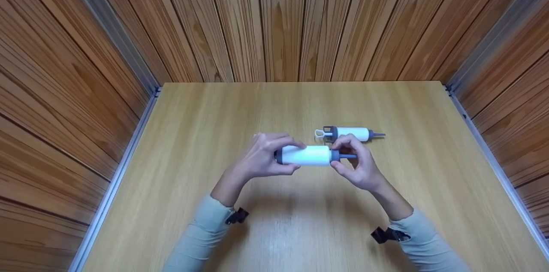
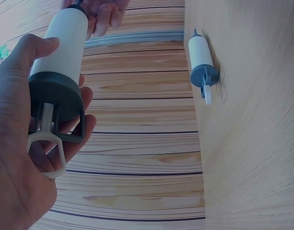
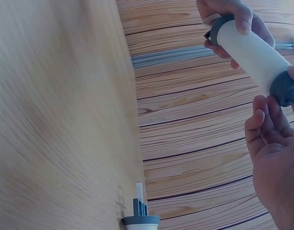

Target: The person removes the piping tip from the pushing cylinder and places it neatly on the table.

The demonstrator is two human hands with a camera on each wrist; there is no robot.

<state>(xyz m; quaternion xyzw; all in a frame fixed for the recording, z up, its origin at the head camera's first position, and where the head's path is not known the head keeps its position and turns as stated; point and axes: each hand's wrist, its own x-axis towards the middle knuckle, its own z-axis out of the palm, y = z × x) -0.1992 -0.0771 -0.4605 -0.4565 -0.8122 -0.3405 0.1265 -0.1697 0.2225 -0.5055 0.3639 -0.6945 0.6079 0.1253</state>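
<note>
A syringe with a white barrel and dark grey end caps is held level above the table. My left hand grips its rear end, thumb and fingers around the barrel. In the left wrist view, a pale ring handle on the plunger sticks out of the rear cap near the palm. My right hand pinches the grey front cap, from which a thin nozzle points right. Behind it, a second similar syringe lies on the table, nozzle to the right, touched by neither hand.
The light wooden table is bounded by wood-panelled walls at the back and sides. Metal rails run along its side edges. A small black device is strapped to each wrist.
</note>
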